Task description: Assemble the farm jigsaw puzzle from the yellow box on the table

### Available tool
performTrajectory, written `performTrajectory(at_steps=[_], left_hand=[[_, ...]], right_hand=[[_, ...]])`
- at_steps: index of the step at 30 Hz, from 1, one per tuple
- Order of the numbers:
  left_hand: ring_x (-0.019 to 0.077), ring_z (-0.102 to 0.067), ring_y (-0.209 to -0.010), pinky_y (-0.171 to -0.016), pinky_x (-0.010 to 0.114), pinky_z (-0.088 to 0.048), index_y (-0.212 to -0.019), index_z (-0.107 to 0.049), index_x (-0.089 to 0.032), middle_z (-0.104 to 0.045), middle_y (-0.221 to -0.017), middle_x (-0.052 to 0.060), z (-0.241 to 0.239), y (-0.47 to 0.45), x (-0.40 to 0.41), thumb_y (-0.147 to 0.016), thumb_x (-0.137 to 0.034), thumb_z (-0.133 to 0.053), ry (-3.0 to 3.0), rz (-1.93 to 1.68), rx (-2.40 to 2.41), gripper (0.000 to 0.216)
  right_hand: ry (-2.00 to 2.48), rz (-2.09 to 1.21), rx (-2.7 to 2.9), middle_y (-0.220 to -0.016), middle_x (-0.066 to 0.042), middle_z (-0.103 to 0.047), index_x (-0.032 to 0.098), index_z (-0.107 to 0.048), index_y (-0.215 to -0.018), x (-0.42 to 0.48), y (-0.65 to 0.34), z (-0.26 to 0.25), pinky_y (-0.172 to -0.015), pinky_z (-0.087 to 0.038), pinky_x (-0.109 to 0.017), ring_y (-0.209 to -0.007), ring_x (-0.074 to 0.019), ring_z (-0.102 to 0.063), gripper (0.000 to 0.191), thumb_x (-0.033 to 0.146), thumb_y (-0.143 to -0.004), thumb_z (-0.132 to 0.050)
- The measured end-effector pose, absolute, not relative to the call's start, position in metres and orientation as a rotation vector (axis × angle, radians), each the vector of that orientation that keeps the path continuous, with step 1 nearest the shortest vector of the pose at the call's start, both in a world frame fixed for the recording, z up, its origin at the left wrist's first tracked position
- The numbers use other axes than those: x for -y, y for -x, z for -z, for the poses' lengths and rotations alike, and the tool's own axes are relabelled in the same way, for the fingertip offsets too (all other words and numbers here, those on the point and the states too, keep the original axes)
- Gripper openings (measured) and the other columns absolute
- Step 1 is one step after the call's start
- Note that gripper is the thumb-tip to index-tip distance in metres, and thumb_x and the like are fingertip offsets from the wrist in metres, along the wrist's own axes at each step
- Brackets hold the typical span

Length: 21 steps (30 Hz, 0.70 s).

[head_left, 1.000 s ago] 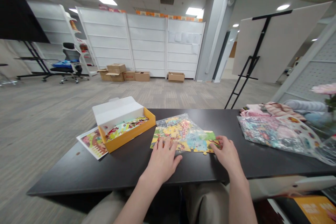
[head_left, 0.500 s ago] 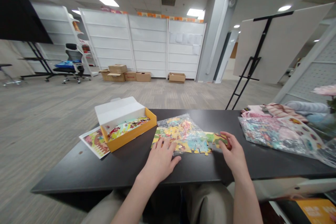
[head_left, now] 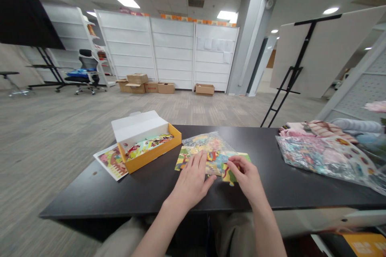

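Note:
A colourful jigsaw sheet lies on the black table, partly under a clear plastic bag of puzzle pieces. My left hand rests flat on the sheet's left part, fingers spread. My right hand pinches a broken-off chunk of the puzzle and holds it over the sheet's right side. An open orange box with a white lid holds more puzzle sheets, left of my hands.
A printed picture sheet pokes out from under the box. A large plastic bag of colourful pieces and folded cloths sit at the table's right. An easel stands behind; cardboard boxes and an office chair are across the floor.
My right hand has pulled the right part of the puzzle loose, lifted it and brought it leftward over the rest. My left hand stays pressed on the sheet.

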<state>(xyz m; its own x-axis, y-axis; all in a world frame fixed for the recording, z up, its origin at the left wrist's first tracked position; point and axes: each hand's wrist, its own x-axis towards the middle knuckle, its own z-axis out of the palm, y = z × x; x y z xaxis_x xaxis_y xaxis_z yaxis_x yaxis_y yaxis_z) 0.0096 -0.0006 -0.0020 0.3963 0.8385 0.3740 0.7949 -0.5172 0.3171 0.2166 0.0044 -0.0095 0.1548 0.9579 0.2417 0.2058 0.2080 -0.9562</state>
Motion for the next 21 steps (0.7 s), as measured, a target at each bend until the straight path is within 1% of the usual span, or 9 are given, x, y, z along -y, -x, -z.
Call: performTrajectory(at_steps=[4, 9, 13, 17, 19, 21], left_hand=[[0.0317, -0.04, -0.143, -0.117, 0.048, -0.037, -0.152, -0.033, -0.013, -0.042, -0.155, 0.018, -0.001, -0.01, 0.002, -0.097, -0.041, -0.051, -2.569, -0.736, -1.463, 0.064], [0.0314, -0.04, -0.143, -0.118, 0.048, -0.035, -0.152, -0.033, -0.011, -0.043, -0.155, 0.017, -0.004, -0.007, 0.005, -0.097, -0.037, -0.05, -2.595, -0.716, -1.451, 0.063], [0.0315, -0.041, -0.143, -0.117, 0.048, -0.037, -0.152, -0.034, -0.014, -0.044, -0.154, 0.016, -0.002, -0.005, 0.005, -0.097, -0.039, -0.049, -2.599, -0.729, -1.458, 0.062], [0.031, -0.041, -0.143, -0.119, 0.049, -0.034, -0.152, -0.033, -0.016, -0.045, -0.155, 0.016, 0.0, -0.004, 0.005, -0.098, -0.041, -0.049, -2.602, -0.718, -1.455, 0.062], [0.0311, -0.041, -0.143, -0.119, 0.049, -0.033, -0.152, -0.034, -0.015, -0.044, -0.155, 0.016, -0.001, -0.004, 0.005, -0.098, -0.042, -0.049, -2.6, -0.711, -1.459, 0.063], [0.0316, -0.041, -0.143, -0.118, 0.049, -0.034, -0.153, -0.034, -0.014, -0.044, -0.155, 0.016, -0.003, -0.005, 0.006, -0.098, -0.045, -0.049, -2.583, -0.708, -1.463, 0.065]], right_hand=[[1.208, -0.892, 1.287, -0.075, -0.003, -0.069, 0.018, -0.068, -0.082, -0.008, -0.206, 0.013, -0.063, -0.05, -0.027, -0.067, -0.0171, -0.063, 0.041, 0.057, -0.076, -0.077], [1.223, -0.999, 1.214, -0.082, -0.005, -0.072, 0.017, -0.071, -0.083, -0.007, -0.212, 0.011, -0.066, -0.053, -0.028, -0.073, -0.0193, -0.067, 0.043, 0.056, -0.068, -0.083], [1.256, -1.003, 1.257, -0.084, -0.007, -0.076, 0.017, -0.075, -0.081, -0.004, -0.226, 0.008, -0.071, -0.055, -0.032, -0.077, -0.0222, -0.069, 0.043, 0.055, -0.065, -0.085], [1.333, -0.956, 1.317, -0.082, -0.009, -0.077, 0.017, -0.08, -0.083, 0.002, -0.241, 0.005, -0.066, -0.054, -0.032, -0.074, -0.0237, -0.069, 0.044, 0.056, -0.064, -0.084], [1.323, -0.979, 1.261, -0.082, -0.009, -0.078, 0.017, -0.08, -0.086, 0.005, -0.243, 0.003, -0.062, -0.053, -0.031, -0.07, -0.0219, -0.068, 0.044, 0.055, -0.065, -0.085], [1.307, -1.003, 1.208, -0.077, -0.007, -0.076, 0.016, -0.08, -0.087, 0.004, -0.24, 0.002, -0.056, -0.049, -0.028, -0.061, -0.0181, -0.063, 0.045, 0.054, -0.064, -0.086]])
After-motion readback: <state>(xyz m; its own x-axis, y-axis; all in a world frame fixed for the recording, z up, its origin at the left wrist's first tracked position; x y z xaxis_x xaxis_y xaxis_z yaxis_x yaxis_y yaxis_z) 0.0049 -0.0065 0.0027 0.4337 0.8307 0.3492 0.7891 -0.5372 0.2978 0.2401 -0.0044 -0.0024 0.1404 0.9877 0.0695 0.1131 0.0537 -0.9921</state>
